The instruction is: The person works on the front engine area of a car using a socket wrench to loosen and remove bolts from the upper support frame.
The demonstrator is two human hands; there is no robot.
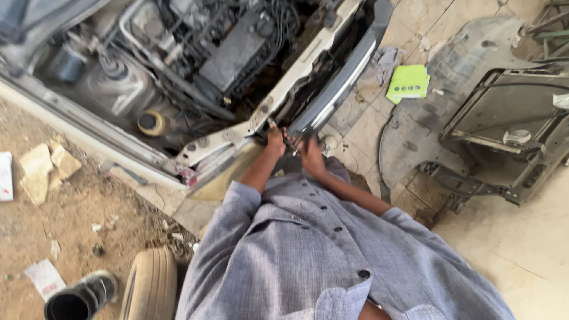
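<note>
Your left hand and right hand grip a small tool at the car's front crossmember, beside the bumper.

Grey-blue buttoned shirt, dark buttons, sleeves seemingly rolled up.

light: bright, even daylight | shadows: soft; deep dark inside the engine bay | glare: pale floor at lower right washes out toward white | blur: slight motion softness overall, fine detail at the hands smeared | edges: wide-angle stretch, shirt looms large at bottom
</note>
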